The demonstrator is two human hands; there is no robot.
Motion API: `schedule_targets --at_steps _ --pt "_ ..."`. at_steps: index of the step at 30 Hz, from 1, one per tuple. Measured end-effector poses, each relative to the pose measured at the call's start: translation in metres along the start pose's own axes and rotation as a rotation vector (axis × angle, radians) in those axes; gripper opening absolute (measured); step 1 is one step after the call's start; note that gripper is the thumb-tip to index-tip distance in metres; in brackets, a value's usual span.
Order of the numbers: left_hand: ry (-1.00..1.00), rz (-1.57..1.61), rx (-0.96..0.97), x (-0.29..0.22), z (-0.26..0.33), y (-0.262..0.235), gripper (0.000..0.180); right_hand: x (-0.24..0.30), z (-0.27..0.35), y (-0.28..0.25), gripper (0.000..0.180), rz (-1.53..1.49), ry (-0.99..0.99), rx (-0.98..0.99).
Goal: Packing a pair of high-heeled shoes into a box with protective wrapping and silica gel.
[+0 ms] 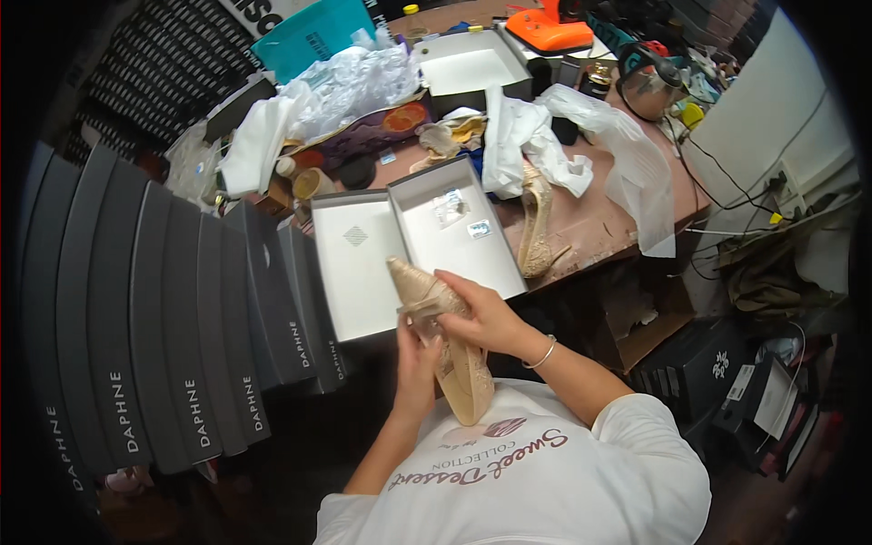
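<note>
A beige pointed shoe [467,389] with a glittery side and a bow near its toe is between my hands, in front of my chest. Its toe points away from me, over the front edge of an open shoebox. My left hand [416,371] grips it from the left by the bow. From the right, my right hand [488,320] is closed round the front part, thumb near the bow. A matching shoe [538,227] lies on the table, right of the box. The shoebox base [422,204] holds small clear packets, and its white-lined lid [359,291] lies alongside.
Tall stacks of dark grey shoeboxes [163,318] rise at the left. White tissue paper [627,173] drapes over the right side of the pinkish table [595,241]. Crumpled plastic wrapping [359,77], another open box [472,64] and an orange device [549,34] sit farther back.
</note>
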State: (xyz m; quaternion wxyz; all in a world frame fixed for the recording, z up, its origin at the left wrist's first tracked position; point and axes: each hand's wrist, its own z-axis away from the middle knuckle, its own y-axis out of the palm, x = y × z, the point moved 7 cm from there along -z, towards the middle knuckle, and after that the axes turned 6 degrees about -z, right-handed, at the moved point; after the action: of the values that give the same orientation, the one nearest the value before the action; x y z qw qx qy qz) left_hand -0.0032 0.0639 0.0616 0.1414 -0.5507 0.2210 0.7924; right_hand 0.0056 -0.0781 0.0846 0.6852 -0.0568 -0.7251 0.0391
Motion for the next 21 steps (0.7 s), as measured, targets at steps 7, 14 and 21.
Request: schedule_targets --at_steps 7,14,21 --pt "0.077 0.078 0.031 -0.007 -0.023 0.0 0.077 0.05 0.016 -0.001 0.071 0.128 -0.226 0.197" --pt "-0.157 0.58 0.488 -0.018 -0.029 0.036 0.095 -0.1 -0.008 -0.195 0.103 0.715 0.056 -0.695" --pt "-0.162 0.801 0.688 0.005 -0.015 0.026 0.097 -0.142 -0.002 -0.208 0.037 0.402 0.327 -0.512"
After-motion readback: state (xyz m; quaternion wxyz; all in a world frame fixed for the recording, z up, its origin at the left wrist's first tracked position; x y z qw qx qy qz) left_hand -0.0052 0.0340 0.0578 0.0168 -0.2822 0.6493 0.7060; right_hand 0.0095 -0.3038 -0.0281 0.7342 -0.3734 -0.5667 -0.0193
